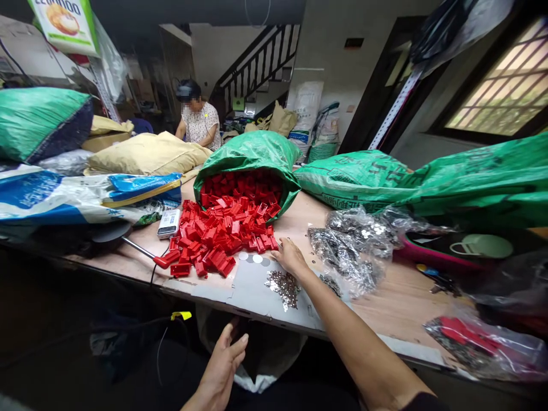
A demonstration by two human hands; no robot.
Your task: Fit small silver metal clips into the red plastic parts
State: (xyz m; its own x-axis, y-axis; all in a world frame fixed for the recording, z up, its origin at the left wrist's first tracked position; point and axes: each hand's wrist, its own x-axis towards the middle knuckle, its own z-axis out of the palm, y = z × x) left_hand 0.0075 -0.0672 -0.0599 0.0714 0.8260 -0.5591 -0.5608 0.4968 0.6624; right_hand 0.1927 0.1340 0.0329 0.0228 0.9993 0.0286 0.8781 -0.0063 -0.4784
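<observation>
My left hand (222, 359) is held low in front of the table edge, palm turned inward, fingers apart and nothing in it. On the table my right hand (291, 258) reaches out, fingers stretched toward the right edge of a heap of red plastic parts (226, 228); I see nothing held in it, though its fingertips are small in view. Just below that hand lies a pile of small shiny metal pieces (285, 288) on a grey sheet (248, 291). A second small metal pile (330, 283) is partly behind my right forearm. The red parts spill from a green sack (257, 145).
Clear plastic bags of metal pieces (346, 257) lie right of my hand. A metal-shafted tool with a red end (145, 251) and a white device (169, 222) are left of the heap. A pale bag (257, 371) hangs below the edge. Another person (203, 123) works behind.
</observation>
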